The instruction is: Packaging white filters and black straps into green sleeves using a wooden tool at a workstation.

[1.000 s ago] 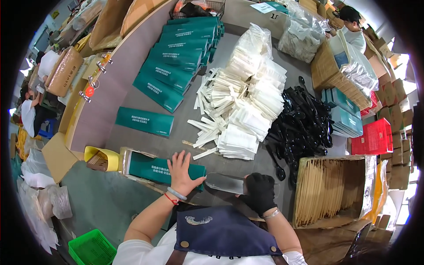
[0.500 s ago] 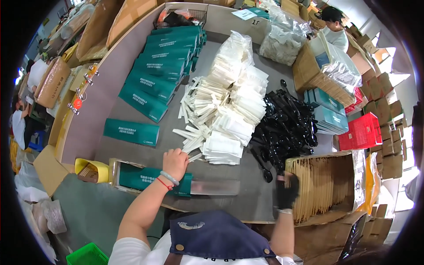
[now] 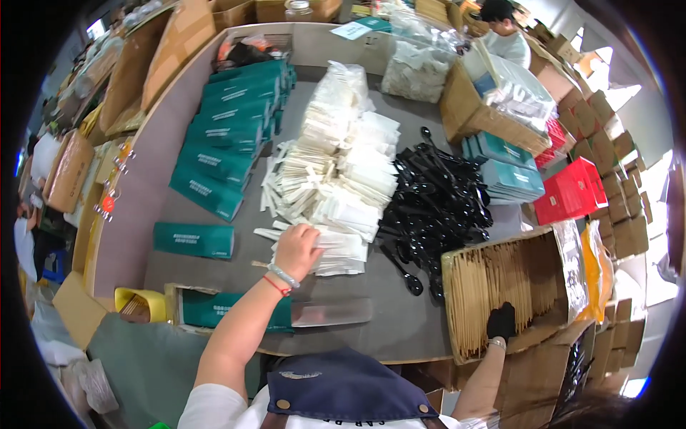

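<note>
My left hand (image 3: 299,252) is bare, with a bracelet and a red string at the wrist. Its fingers curl over the near end of a heap of thin white paper packets (image 3: 336,168); what they pinch is hidden. My right hand (image 3: 501,322), in a black glove, reaches into an open cardboard box (image 3: 576,268) of thin wooden sticks (image 3: 486,286); its fingertips cannot be made out. Black plastic spoons (image 3: 436,204) lie piled between the packets and the box. Below my left forearm, a green printed sleeve (image 3: 207,307) lies in a narrow tray beside a clear plastic strip (image 3: 332,312).
Overlapping green sleeves (image 3: 221,132) line the left of the grey table, with a single one (image 3: 193,239) nearer. A yellow holder (image 3: 139,306) sits at the left edge. Teal packs (image 3: 511,175) and a red basket (image 3: 572,191) stand right. Another person (image 3: 507,36) is at the back right.
My left hand has moved right and slightly up onto the white packets. My right hand has gone from beside the spoons into the box of sticks. The view has shifted.
</note>
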`<action>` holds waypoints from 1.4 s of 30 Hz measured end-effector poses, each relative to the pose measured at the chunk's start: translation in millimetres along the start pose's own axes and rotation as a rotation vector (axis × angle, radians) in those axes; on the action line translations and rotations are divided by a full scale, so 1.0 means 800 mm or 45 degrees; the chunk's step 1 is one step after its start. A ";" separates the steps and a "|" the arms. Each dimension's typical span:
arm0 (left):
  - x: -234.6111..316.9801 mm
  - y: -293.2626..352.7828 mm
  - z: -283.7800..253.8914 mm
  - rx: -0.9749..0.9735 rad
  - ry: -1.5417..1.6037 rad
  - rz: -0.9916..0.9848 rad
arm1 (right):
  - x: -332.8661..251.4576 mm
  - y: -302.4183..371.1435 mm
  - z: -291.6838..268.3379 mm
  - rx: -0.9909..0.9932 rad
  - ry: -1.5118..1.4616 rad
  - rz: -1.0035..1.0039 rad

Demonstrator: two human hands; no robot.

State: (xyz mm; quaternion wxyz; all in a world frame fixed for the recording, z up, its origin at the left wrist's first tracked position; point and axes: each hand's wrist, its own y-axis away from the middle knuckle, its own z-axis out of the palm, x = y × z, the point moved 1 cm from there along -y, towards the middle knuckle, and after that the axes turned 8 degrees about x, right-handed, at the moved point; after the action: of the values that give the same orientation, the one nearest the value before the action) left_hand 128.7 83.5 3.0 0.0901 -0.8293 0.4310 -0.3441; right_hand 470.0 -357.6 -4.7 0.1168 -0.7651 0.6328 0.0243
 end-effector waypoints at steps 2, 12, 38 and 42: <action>0.001 0.003 -0.002 0.035 0.042 0.021 | 0.012 0.004 -0.004 -0.032 0.074 0.047; 0.035 0.026 -0.022 -0.088 0.404 -0.305 | -0.163 0.058 0.010 0.368 -0.733 -0.508; 0.070 0.175 -0.070 -0.368 -0.211 0.198 | -0.309 0.181 0.015 -1.215 -0.837 -0.678; 0.061 0.175 -0.087 -0.394 -0.293 0.158 | -0.299 0.183 -0.003 -0.672 -0.874 -0.695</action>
State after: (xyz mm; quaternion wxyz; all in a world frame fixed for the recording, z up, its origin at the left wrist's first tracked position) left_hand 10.9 -29.8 16.4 0.0315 -0.8389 0.5158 -0.1707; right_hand 279.6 -153.0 20.3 0.1229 -0.8538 0.3075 0.4017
